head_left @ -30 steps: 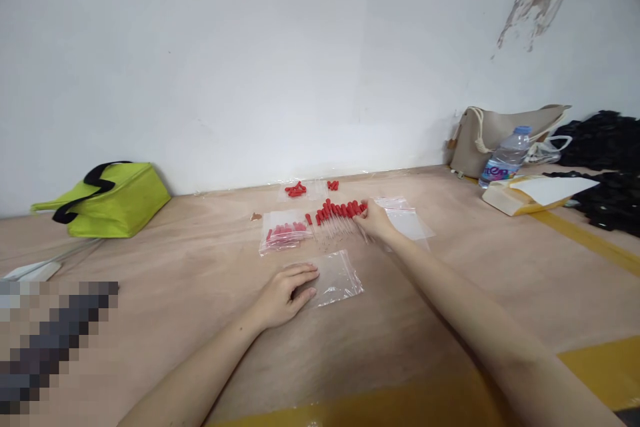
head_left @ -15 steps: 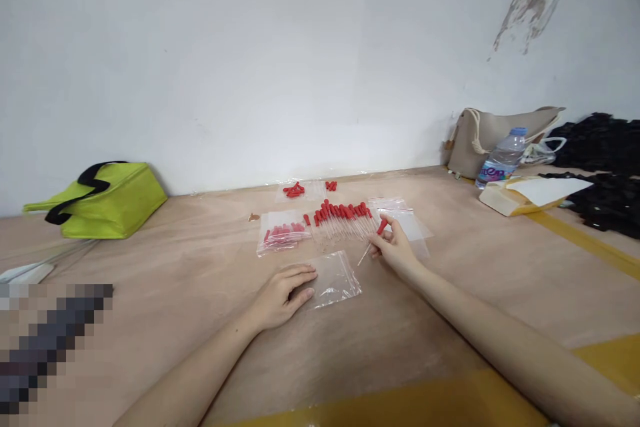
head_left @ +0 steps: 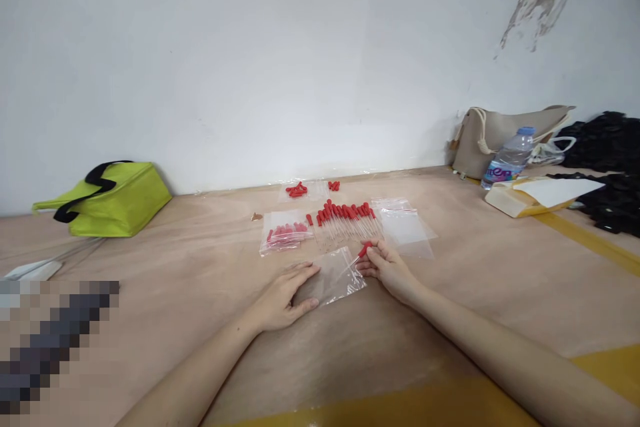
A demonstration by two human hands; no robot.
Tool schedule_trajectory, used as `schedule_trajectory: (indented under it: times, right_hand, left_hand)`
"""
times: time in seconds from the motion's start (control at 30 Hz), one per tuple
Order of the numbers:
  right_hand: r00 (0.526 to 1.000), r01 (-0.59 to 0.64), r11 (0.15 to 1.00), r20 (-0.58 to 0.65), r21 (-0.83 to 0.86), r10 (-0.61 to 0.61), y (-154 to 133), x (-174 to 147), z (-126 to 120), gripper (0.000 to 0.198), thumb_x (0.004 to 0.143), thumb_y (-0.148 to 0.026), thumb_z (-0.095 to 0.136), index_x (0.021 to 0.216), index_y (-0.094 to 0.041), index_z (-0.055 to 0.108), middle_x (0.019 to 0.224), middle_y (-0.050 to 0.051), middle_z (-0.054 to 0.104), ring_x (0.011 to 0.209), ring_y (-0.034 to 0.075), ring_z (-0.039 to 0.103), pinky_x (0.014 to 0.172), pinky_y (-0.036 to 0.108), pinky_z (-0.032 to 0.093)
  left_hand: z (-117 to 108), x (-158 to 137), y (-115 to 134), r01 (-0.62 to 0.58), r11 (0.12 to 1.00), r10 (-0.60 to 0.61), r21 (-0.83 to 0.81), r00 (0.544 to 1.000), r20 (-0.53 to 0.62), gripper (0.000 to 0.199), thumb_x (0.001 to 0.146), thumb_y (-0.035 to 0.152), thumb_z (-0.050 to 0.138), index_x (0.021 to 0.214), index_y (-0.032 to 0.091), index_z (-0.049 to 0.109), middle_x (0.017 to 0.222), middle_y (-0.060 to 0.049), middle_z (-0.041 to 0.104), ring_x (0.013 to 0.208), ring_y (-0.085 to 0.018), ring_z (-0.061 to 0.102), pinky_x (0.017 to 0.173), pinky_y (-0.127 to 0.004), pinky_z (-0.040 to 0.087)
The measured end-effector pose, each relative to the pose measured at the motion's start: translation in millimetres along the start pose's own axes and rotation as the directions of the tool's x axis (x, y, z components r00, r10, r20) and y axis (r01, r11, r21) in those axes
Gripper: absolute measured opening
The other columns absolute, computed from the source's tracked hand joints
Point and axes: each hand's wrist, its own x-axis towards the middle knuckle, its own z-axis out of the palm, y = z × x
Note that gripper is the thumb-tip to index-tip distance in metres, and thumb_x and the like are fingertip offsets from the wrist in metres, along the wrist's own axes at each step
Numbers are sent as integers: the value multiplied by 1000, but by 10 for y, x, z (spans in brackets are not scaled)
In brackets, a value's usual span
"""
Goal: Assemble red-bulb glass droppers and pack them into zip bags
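Note:
My right hand (head_left: 387, 268) pinches a dropper with a red rubber bulb (head_left: 365, 249) and a thin clear tube. Its tube lies at the open end of a clear zip bag (head_left: 333, 283); whether the tip is inside or over the bag is hard to tell. My left hand (head_left: 287, 295) rests on the bag's left side, fingers stretched and thumb apart. Beyond the hands lies a row of similar red-bulbed droppers (head_left: 345, 215). Filled zip bags (head_left: 286, 235) holding red-bulbed pieces are stacked left of the row, and flat zip bags (head_left: 405, 230) lie to its right.
Loose red bulbs (head_left: 297, 191) lie near the wall on clear plastic. A lime-green bag (head_left: 123, 203) stands at left. On the right are a water bottle (head_left: 510, 159), a grey bag (head_left: 475, 147), an open paper packet (head_left: 530, 199) and a black heap (head_left: 605, 143).
My right hand has moved left and toward me with the dropper, from beside the row to the bag's open end. My left hand stays on the bag, its thumb slightly farther from the fingers.

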Motion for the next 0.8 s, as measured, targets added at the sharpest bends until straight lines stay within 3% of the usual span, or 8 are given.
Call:
schedule_trajectory:
  times: [0.2,0.37,0.53,0.67,0.8]
  right_hand:
    - [980,-52,977,177,-207,90,-83,5,-95,32,61,-37,67,79,-17,51,76,-1,59,61,8,54,63,25,47]
    - [964,-25,951,246,-308,105,-92,6,-135,32,64,-39,66,78,-17,48,63,-4,56,51,6,52,50,21,43]
    - [935,-8,931,327,-366,136,-82,3,-161,33,70,-44,59,83,-20,42,64,-6,56,35,3,44,33,16,33]
    - [908,-78,975,390,-207,155,-96,-14,-131,34,71,-46,57,84,-21,39,65,-6,55,57,10,58,55,26,49]
    - [894,-49,981,431,-187,127,-107,-29,-112,32,68,-41,62,80,-19,42,74,-3,59,68,9,57,71,29,47]
  left_hand:
    - [21,-1,-30,-12,1000,12,13,1000,4,54,82,39,48,131,23,31,131,-8,42,121,-24,36,100,-44,30]
    - [8,0,-8,-12,1000,12,13,1000,1,53,83,39,47,131,23,33,131,-7,43,121,-23,37,100,-42,30]
    - [-6,15,14,-32,999,32,-6,999,1,49,83,37,47,129,24,36,130,-6,44,121,-22,37,101,-42,30]
    - [-4,22,10,-32,999,32,-1,999,15,49,83,37,47,128,23,37,130,-6,44,122,-22,36,101,-42,30]
    - [-9,19,15,-42,999,42,-16,999,5,49,83,36,48,129,23,36,130,-6,44,121,-22,38,101,-43,30]
